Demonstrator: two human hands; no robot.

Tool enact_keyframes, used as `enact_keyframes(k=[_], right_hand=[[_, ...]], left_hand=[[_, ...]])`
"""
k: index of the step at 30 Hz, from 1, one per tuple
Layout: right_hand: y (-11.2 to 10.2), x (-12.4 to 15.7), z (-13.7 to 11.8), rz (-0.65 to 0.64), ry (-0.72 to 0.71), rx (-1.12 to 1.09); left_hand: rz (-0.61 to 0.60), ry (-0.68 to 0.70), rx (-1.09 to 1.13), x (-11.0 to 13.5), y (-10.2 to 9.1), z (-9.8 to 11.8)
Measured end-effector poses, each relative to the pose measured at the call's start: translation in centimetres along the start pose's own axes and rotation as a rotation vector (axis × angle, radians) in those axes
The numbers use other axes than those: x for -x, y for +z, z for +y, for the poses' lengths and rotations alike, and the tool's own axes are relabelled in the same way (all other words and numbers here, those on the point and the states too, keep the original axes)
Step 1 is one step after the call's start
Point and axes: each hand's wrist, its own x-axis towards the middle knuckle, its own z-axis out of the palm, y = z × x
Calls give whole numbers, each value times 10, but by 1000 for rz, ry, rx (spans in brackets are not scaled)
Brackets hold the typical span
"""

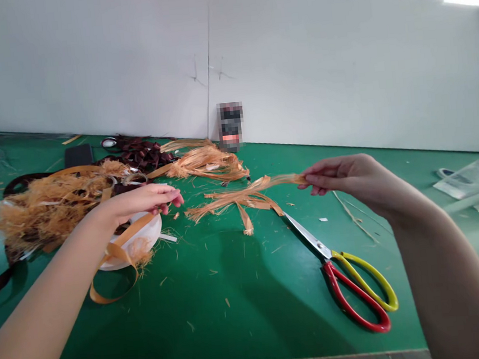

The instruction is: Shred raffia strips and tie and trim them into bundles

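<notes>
With the right hand (pixel 345 183), pinched one end of the frayed orange bundle (pixel 241 201) between thumb and fingertips, raised slightly above the middle of the green table (pixel 234 304), the loose ends drooping onto the surface. Held the left hand (pixel 146 202) just short of the bundle's other end, fingers pressed together and stretched out above the white spool (pixel 143 239); could not tell whether anything was gripped there. Saw orange ribbon (pixel 116 270) looping off the spool toward the near edge. Found the scissors (pixel 346 273) lying flat, blades closed, tips beneath the bundle, red and yellow handles pointing at the near right corner. Noted a heap of shredded orange fibre (pixel 51 209) by the left edge, a second frayed bunch (pixel 208 165) and dark brown ribbon (pixel 139 152) toward the far edge, and clear packets (pixel 472 182) at the right edge
</notes>
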Motion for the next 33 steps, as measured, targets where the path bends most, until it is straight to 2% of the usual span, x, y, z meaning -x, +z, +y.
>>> enact_keyframes(k=[3,7,9,11,14,18,23,25,28,33], right_hand=[[5,-1,-8,-68,10,23],[22,0,-24,-170,-4,67],[32,2,-32,-201,-12,66],[41,4,-39,-226,-20,60],[50,5,-43,-270,-43,20],[53,2,-40,-263,-45,-65],[47,-2,-32,-190,-82,-136],[42,-2,-29,-156,-103,-147],[35,-3,-23,-111,-87,-121],[27,-4,-9,-36,-15,-99]], left_hand=[[116,101,-74,-2,13,17],[261,469,-132,3,49,60],[219,579,-95,7,66,79],[165,626,-53,9,78,92],[82,616,-15,7,88,99],[-3,533,46,1,87,93],[-294,447,323,1,81,78],[-370,393,356,4,78,73],[-365,341,314,6,71,65],[-223,227,179,0,49,45]])
